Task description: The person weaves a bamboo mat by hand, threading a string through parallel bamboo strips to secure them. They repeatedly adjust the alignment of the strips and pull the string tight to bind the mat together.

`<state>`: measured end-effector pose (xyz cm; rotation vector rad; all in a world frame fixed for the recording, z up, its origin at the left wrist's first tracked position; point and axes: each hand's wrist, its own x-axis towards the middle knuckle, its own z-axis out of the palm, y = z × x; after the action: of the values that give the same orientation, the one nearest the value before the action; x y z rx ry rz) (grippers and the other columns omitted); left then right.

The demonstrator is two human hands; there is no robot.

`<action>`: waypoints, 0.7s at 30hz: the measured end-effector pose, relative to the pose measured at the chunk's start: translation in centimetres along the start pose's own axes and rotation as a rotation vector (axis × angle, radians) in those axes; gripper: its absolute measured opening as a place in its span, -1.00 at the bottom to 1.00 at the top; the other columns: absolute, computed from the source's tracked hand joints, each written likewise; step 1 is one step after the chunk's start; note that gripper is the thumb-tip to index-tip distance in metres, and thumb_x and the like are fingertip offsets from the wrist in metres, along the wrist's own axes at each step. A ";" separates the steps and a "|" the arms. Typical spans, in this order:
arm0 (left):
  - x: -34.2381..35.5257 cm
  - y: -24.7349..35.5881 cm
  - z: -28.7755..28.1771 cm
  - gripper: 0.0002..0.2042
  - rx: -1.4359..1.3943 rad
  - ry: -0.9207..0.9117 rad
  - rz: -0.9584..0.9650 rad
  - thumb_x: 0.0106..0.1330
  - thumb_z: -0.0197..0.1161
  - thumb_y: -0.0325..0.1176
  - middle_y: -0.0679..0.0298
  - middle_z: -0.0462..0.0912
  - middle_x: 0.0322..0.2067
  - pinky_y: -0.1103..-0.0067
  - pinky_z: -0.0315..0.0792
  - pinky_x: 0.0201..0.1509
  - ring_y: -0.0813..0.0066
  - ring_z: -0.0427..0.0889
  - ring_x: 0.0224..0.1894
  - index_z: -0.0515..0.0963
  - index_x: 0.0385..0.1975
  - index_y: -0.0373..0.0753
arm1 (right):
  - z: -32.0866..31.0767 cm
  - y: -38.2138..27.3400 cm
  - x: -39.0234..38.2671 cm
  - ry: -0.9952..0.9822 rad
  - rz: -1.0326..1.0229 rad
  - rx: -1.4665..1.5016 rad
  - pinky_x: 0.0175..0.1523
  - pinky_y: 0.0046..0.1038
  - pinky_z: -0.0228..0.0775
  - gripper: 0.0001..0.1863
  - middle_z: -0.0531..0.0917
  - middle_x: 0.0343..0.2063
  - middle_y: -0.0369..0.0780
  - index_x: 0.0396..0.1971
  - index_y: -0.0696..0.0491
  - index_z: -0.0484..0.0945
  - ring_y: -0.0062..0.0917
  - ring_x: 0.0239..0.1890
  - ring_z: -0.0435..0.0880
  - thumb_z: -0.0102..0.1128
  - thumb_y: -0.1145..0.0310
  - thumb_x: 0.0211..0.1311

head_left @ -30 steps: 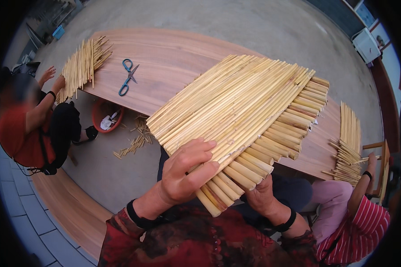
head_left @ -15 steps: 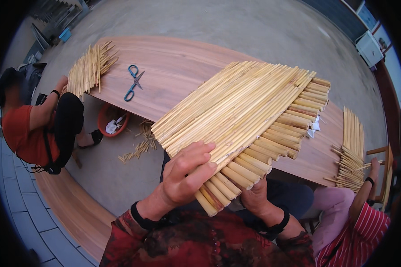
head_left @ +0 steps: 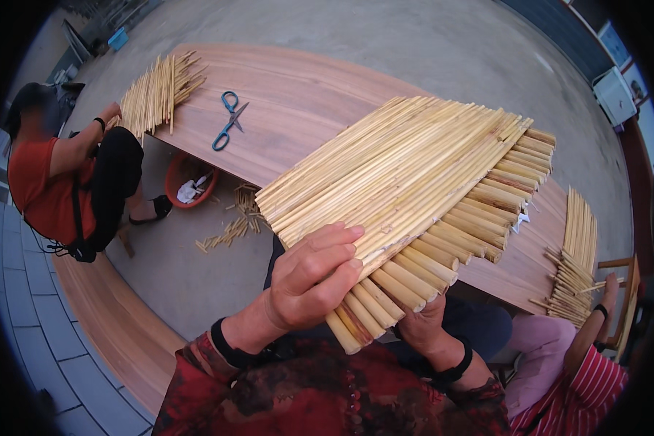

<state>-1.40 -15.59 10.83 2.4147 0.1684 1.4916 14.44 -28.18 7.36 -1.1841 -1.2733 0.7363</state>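
Observation:
A panel of pale yellow reed stalks [head_left: 385, 174] is held up at a slant before me, its far part over the table. Thin stalks lie side by side on its upper face. Below them, a row of thicker cut stalks [head_left: 443, 240] juts out along the right and near edge. My left hand [head_left: 314, 280] rests on the near left corner, fingers bent against the thin stalks and the thumb out of sight. Underneath the thick ends, my right hand [head_left: 423, 327] supports the panel; its fingers are mostly hidden.
Blue-handled scissors [head_left: 229, 122] lie on the wooden table [head_left: 291, 80]. Co-workers sit left and right, beside stalk bundles [head_left: 156, 94] [head_left: 578, 240]. An orange basin [head_left: 173, 190] and cut stalk pieces [head_left: 232, 225] are on the floor. A wooden bench [head_left: 116, 312] stands at lower left.
The whole picture has shifted a little, the panel appearing slightly farther right. Both my hands keep nearly the same places on it.

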 end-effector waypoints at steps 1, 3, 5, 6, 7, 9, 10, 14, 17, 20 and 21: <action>0.0 -0.1 -0.1 -0.77 -0.003 -0.008 0.001 0.10 0.33 -0.60 0.09 0.55 -0.21 0.22 0.63 -0.04 0.04 0.69 -0.12 0.49 -0.25 -0.36 | 0.1 -0.3 0.1 0.007 0.026 0.069 0.24 -0.36 0.43 -0.65 0.56 0.14 -0.19 0.10 0.10 0.55 -0.44 0.17 0.54 0.19 0.54 0.32; 0.0 -0.2 -0.3 -0.77 0.004 -0.006 0.006 0.10 0.33 -0.59 0.10 0.55 -0.21 0.22 0.63 -0.04 0.04 0.69 -0.11 0.49 -0.25 -0.35 | 0.5 -0.9 0.2 0.024 0.077 0.207 0.23 -0.36 0.43 -0.65 0.56 0.14 -0.19 0.09 0.10 0.56 -0.44 0.17 0.54 0.19 0.55 0.31; 0.0 -0.2 -0.5 -0.75 -0.002 -0.031 -0.001 0.10 0.32 -0.62 0.08 0.53 -0.19 0.19 0.62 -0.02 0.00 0.68 -0.10 0.46 -0.23 -0.36 | 0.7 -0.9 0.0 0.036 0.105 0.275 0.23 -0.35 0.43 -0.63 0.55 0.15 -0.18 0.11 0.10 0.53 -0.43 0.17 0.54 0.19 0.56 0.31; 0.0 -0.1 -0.7 -0.72 -0.011 -0.057 -0.010 0.10 0.31 -0.64 0.05 0.51 -0.17 0.16 0.61 0.00 -0.04 0.67 -0.10 0.42 -0.20 -0.37 | 0.7 -0.9 0.0 0.043 0.120 0.309 0.23 -0.34 0.44 -0.62 0.54 0.15 -0.18 0.13 0.11 0.52 -0.42 0.17 0.54 0.19 0.57 0.30; 0.0 -0.1 -0.8 -0.69 -0.021 -0.082 -0.019 0.09 0.30 -0.67 0.03 0.48 -0.15 0.12 0.60 0.03 -0.08 0.66 -0.09 0.39 -0.18 -0.38 | 0.7 -0.8 -0.1 0.034 0.104 0.282 0.24 -0.34 0.44 -0.60 0.54 0.15 -0.17 0.15 0.11 0.49 -0.42 0.16 0.54 0.19 0.57 0.30; 0.2 -0.1 -1.0 -0.70 -0.027 -0.093 -0.018 0.08 0.30 -0.68 0.03 0.49 -0.15 0.11 0.60 0.03 -0.08 0.66 -0.09 0.40 -0.19 -0.38 | 0.7 -0.6 0.0 0.014 0.076 0.226 0.24 -0.32 0.45 -0.56 0.52 0.16 -0.16 0.19 0.11 0.44 -0.40 0.16 0.54 0.19 0.58 0.30; 0.3 -0.2 -1.0 -0.70 -0.030 -0.098 -0.018 0.08 0.30 -0.68 0.04 0.49 -0.16 0.11 0.60 0.03 -0.07 0.66 -0.09 0.40 -0.20 -0.39 | 0.6 -0.4 0.1 -0.001 0.055 0.168 0.24 -0.32 0.45 -0.53 0.52 0.16 -0.16 0.21 0.11 0.41 -0.40 0.16 0.54 0.19 0.59 0.29; 0.1 -0.4 -1.2 -0.74 -0.013 -0.077 -0.014 0.08 0.31 -0.65 0.07 0.52 -0.18 0.14 0.61 0.01 -0.02 0.67 -0.09 0.45 -0.24 -0.38 | 0.4 0.1 -0.1 -0.064 0.020 0.056 0.26 -0.29 0.44 -0.47 0.47 0.20 -0.14 0.28 0.10 0.30 -0.37 0.19 0.51 0.17 0.57 0.32; -0.2 -0.6 -0.9 -0.79 0.018 -0.031 0.002 0.11 0.32 -0.56 0.15 0.56 -0.22 0.22 0.63 -0.03 0.07 0.68 -0.09 0.51 -0.26 -0.34 | 0.9 0.4 -0.5 0.024 0.187 0.305 0.25 -0.34 0.40 -0.51 0.49 0.18 -0.16 0.24 0.12 0.36 -0.41 0.18 0.52 0.17 0.57 0.31; -0.1 -0.6 -1.0 -0.80 0.014 -0.029 0.001 0.11 0.31 -0.56 0.15 0.56 -0.22 0.22 0.63 -0.02 0.06 0.68 -0.08 0.52 -0.26 -0.34 | 1.6 0.7 -0.8 0.107 0.293 0.446 0.25 -0.36 0.39 -0.52 0.50 0.17 -0.16 0.22 0.15 0.38 -0.43 0.17 0.52 0.16 0.58 0.30; -0.2 -0.6 -1.0 -0.80 0.011 -0.024 0.002 0.11 0.31 -0.56 0.14 0.56 -0.22 0.22 0.63 -0.02 0.06 0.68 -0.08 0.52 -0.26 -0.34 | 1.6 0.9 -0.9 0.109 0.303 0.450 0.25 -0.36 0.40 -0.52 0.50 0.17 -0.15 0.23 0.15 0.37 -0.43 0.18 0.51 0.16 0.58 0.31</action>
<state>-2.32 -14.86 10.93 2.4408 0.1688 1.4654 12.90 -28.34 6.04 -1.0347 -0.7872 1.0987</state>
